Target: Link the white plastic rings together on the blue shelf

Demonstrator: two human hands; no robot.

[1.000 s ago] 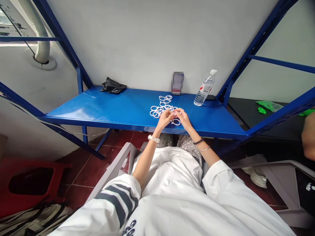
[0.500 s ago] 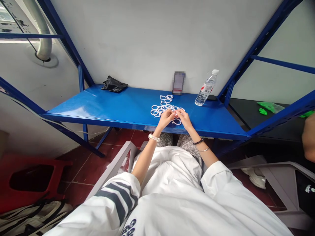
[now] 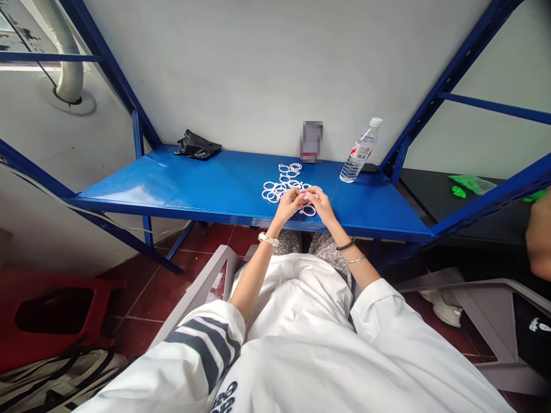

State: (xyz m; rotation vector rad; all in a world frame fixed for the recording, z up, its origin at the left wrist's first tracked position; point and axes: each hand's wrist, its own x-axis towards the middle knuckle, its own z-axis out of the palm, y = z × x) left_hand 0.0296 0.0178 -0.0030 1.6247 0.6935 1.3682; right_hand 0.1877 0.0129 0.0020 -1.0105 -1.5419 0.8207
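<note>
Over the front part of the blue table (image 3: 202, 183), my left hand (image 3: 289, 204) and my right hand (image 3: 321, 205) meet with fingertips pinched together. Between them shows a small bit of a white ring, mostly covered by the fingers. Under and behind my hands lies a loose pile of thin white rings (image 3: 270, 196), some with a small eyelet on the rim. A single white ring (image 3: 308, 215) rests just below the fingertips, close to the table's front edge.
A water bottle (image 3: 359, 152) stands at the back right, beside a dark flat object (image 3: 369, 168). A blurred-out phone-like object (image 3: 311, 142) leans on the wall. At the back left lies a black plastic bag (image 3: 197, 145). Blue frame posts (image 3: 136, 135) flank the table; another person's arm (image 3: 539, 235) shows far right.
The whole view has shifted slightly. My hands stay together over the pile, with only small finger movements; the rings on the table look unmoved.
</note>
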